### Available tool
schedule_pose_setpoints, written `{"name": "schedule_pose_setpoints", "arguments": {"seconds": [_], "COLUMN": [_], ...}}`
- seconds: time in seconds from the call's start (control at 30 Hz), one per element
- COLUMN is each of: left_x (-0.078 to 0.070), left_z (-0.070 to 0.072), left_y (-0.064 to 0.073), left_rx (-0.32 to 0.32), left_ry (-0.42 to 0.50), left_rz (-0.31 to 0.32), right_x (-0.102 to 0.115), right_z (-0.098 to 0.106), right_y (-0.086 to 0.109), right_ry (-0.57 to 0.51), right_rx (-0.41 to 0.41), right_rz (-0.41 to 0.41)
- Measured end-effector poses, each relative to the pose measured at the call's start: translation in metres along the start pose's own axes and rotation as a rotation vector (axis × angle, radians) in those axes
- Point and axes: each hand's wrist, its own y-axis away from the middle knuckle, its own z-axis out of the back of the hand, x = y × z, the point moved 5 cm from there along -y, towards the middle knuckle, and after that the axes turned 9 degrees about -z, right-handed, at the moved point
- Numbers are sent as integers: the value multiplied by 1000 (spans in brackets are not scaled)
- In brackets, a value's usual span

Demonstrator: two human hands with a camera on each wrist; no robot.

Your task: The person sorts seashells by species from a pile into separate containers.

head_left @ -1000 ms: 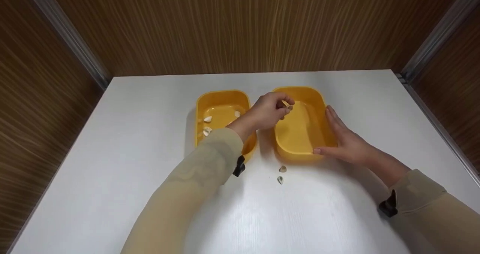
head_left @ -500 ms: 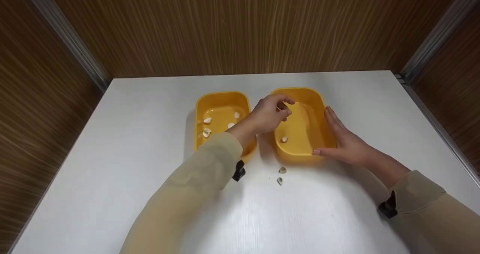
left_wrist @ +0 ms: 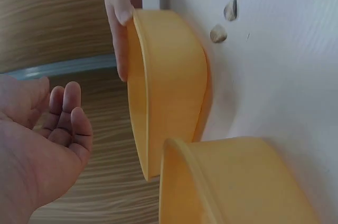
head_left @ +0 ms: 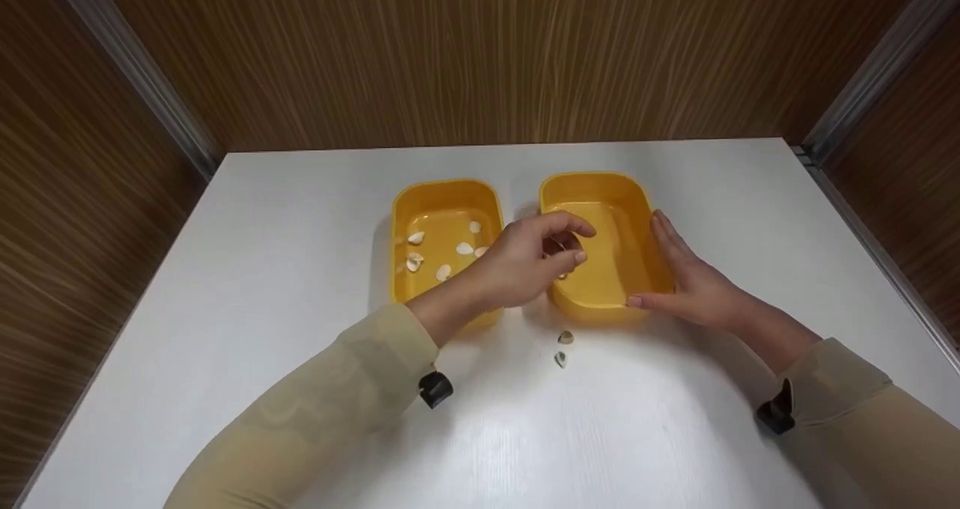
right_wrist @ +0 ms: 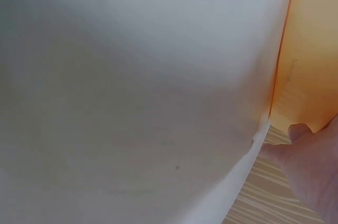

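Two yellow plastic containers, a left one [head_left: 447, 194] and a right one [head_left: 600, 184], stand side by side on a white table. My left hand [head_left: 521, 265] hovers over the gap between them, its fingers loosely bent over the right container's near left corner. The left wrist view shows nothing in that hand [left_wrist: 47, 134]. With straight fingers along its right wall and the thumb at the near rim, my right hand [head_left: 697, 287] rests on the right container. Several small pale seashells [head_left: 415, 261] lie in the left container. One shell in the right container is mostly hidden by my left fingers.
Two more small shells, one brownish [head_left: 565, 337] and one greyish [head_left: 560, 359], lie on the table [head_left: 600, 434] in front of the right container. A wood-grain panel [head_left: 495, 58] rises behind the table, with further panels at both sides.
My left hand has let go of a shell, which dropped into the right container. The hand has since moved toward me and slightly left. My right hand has stayed in place.
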Motion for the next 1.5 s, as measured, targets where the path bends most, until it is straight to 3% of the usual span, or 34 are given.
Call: {"name": "schedule_pose_setpoints", "arguments": {"seconds": [0.27, 0.6, 0.9, 1.13, 1.5], "left_x": [3, 30, 64, 78, 87], "left_z": [-15, -43, -55, -60, -64], "left_y": [41, 73, 80, 76, 72], "left_rx": [81, 149, 126, 116, 74], "left_ry": [-16, -10, -7, -44, -168], "left_rz": [-31, -16, 88, 78, 76], "right_x": [-2, -1, 0, -2, -2], "right_z": [-2, 0, 1, 2, 0], "right_y": [1, 2, 2, 3, 3], "right_ry": [3, 6, 16, 6, 14], "right_rx": [-9, -7, -2, 5, 2], "right_rz": [14, 36, 16, -1, 4]}}
